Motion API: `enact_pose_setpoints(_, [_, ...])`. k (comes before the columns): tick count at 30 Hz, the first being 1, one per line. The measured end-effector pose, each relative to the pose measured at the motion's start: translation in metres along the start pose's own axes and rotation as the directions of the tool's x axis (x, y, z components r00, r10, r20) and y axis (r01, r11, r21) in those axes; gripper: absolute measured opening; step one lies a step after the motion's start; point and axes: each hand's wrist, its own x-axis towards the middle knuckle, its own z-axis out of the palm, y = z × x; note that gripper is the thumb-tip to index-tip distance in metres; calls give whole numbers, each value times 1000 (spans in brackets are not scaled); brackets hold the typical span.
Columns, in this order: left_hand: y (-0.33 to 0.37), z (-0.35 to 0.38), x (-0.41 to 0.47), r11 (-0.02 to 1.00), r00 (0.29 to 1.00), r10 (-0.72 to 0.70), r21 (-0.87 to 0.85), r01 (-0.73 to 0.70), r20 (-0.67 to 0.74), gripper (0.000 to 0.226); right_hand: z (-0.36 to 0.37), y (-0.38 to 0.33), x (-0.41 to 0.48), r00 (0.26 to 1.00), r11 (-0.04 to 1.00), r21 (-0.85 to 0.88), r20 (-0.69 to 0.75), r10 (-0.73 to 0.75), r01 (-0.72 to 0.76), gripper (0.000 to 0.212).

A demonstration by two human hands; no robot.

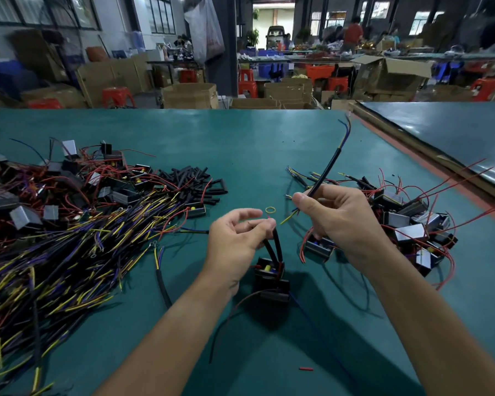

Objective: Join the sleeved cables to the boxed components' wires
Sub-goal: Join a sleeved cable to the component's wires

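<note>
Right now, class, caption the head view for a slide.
Left hand pinches a boxed component's wires; right hand holds a sleeved cable above the green table.

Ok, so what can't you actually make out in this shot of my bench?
All in the head view:
1. Tips of the wires from the box: covered by fingertips of the left hand.
2. Lower part of the cable: inside the right hand.
3. The cable pile: cut off by the left edge.
4. The workers at the back: blurred, too small.
</note>
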Motion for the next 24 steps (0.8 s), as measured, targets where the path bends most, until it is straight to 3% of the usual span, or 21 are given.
enact_pose_setpoints(2, [0,0,0,1000,1000,22,-16,-21,20,12,3,0,0,1000,999,28,12,18,-18,16])
enact_pose_setpoints(6, [3,-1,-2,998,996,55,-15,-55,75,19,3,2,0,998,988,137,0,68,-67,12])
enact_pose_setpoints(12, [11,1,-9,993,980,-40,-98,61,197,19,3,0,-1,996,973,215,-14,93,-88,16])
enact_pose_setpoints(17, [13,2,-13,987,941,-113,-73,144,320,18,4,-1,-1,995,974,204,38,93,-99,23])
enact_pose_setpoints(24, [15,1,-16,983,917,-152,-42,180,369,4,3,-2,-2,991,982,141,74,115,-124,23])
